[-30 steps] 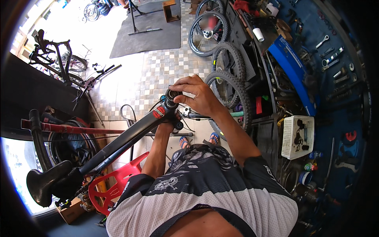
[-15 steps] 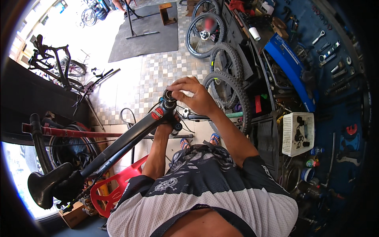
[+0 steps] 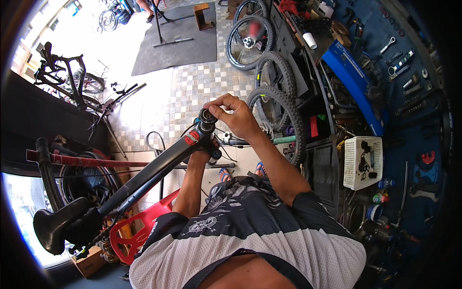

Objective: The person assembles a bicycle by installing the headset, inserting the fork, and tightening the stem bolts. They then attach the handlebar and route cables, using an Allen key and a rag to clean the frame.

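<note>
A black bicycle frame point(image 3: 159, 165) with a round red badge slants from the saddle point(image 3: 60, 226) at lower left up to its head tube near the middle. At the top of that tube sits a dark, round headset ring point(image 3: 207, 115) with a light inner edge. My right hand point(image 3: 235, 117) pinches the ring's right rim between thumb and fingertips. Below the head tube is my left hand point(image 3: 201, 155), mostly hidden by the frame, so its fingers do not show.
Several bicycle wheels point(image 3: 284, 111) lean along the workbench at right. A white plastic basket point(image 3: 351, 179) holds small dark parts. Tools hang on the blue wall point(image 3: 409, 139). At lower left stands a red plastic stool point(image 3: 126, 247). A grey mat point(image 3: 168, 48) lies far ahead beneath a stand.
My right hand has drawn slightly down and left, and its fingers have shifted from over the ring to its right rim, baring more of the top. The frame and left hand look unmoved.
</note>
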Motion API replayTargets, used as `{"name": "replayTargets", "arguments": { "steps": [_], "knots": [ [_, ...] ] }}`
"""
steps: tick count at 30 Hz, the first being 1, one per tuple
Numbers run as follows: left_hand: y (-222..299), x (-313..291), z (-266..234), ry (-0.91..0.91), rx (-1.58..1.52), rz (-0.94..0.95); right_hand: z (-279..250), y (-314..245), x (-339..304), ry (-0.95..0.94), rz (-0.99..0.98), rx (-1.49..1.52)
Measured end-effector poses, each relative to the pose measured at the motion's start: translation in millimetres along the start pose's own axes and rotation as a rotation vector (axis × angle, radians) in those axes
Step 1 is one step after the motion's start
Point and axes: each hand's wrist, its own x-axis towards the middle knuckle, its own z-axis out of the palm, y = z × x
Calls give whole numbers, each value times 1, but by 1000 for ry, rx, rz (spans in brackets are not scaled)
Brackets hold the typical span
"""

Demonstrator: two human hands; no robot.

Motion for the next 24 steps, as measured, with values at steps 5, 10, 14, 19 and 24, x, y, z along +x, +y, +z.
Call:
{"name": "replayTargets", "arguments": {
  "steps": [5,10,14,19,24],
  "knots": [
    [2,0,-2,-43,-44,-32,4,-2,-6,70,-97,-186],
    [4,0,0,43,-41,-34,-5,-18,-1,30,-167,-386],
    [7,-8,5,-52,-125,-37,-9,-38,-3,-14,-276,-641],
    [10,-10,9,-38,-77,-15,-11,-28,-1,-96,-301,-666],
    [13,-10,8,-45,-74,-29,0,22,1,-181,-252,-597]
  ]
}}
